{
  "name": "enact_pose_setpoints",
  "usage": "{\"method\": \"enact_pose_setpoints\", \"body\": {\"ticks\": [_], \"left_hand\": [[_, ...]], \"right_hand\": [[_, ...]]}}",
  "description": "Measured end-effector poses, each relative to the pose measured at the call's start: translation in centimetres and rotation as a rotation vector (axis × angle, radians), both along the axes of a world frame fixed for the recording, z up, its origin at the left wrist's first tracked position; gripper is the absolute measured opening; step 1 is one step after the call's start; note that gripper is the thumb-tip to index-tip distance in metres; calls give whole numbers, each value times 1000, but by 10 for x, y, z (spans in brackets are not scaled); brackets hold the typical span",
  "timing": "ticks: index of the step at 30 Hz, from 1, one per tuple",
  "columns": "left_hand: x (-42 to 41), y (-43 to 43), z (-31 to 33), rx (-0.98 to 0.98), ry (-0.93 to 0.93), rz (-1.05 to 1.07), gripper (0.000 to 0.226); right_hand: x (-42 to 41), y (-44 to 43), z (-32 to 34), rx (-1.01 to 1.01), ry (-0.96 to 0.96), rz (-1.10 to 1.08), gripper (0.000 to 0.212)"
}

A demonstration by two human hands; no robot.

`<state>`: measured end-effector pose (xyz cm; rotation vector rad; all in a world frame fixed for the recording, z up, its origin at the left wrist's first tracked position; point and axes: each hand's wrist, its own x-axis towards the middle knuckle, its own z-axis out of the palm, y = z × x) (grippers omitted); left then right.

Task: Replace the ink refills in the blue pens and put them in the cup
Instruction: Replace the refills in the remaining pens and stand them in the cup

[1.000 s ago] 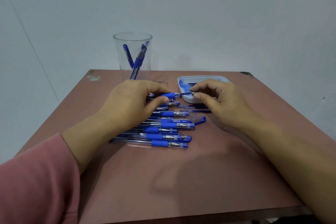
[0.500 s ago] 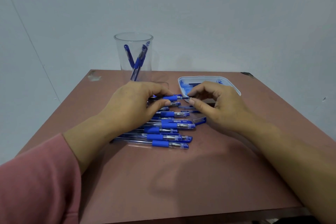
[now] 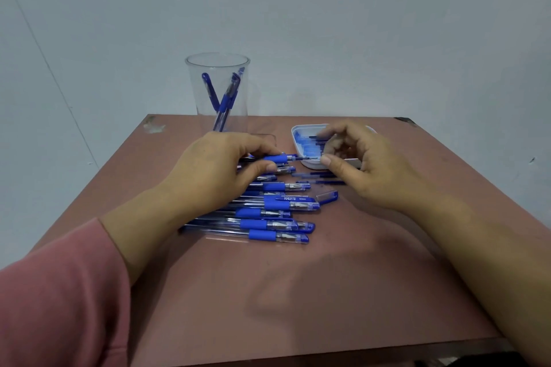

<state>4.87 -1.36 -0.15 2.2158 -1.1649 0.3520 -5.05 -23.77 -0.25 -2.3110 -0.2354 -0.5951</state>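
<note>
Over the middle of the reddish-brown table (image 3: 298, 292), the left hand (image 3: 214, 170) grips a clear pen with a blue rubber sleeve (image 3: 277, 158), and the right hand (image 3: 366, 164) pinches the thin dark refill (image 3: 307, 158) at its open end. More blue pens (image 3: 268, 217) lie heaped beneath. The clear plastic cup (image 3: 243, 98) stands at the far edge, with a white tray (image 3: 298, 131) to its right.

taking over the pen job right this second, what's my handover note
Hands: left hand holds a pen over the pile; right hand pinches the refill sticking out of its front.
Things: cup at the back with about three pens; tray of refills beyond the right hand; loose refills and a cap on the table.
Done: the pens in the cup.
Left: the held pen, then the pile.
</note>
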Motion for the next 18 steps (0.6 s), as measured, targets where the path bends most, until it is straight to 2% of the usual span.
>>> {"method": "enact_pose_setpoints", "body": {"ticks": [4, 8, 11, 18], "left_hand": [[3, 0, 0, 7, -1, 14, 23], [3, 1, 2, -9, 10, 18, 24], [3, 1, 2, 1, 9, 16, 24], [3, -1, 1, 15, -2, 6, 23]], "right_hand": [[0, -12, 3, -107, 32, -92, 24], [3, -14, 0, -268, 145, -50, 34], [5, -10, 1, -417, 245, -4, 25], [5, -5, 4, -439, 355, -5, 35]]}}
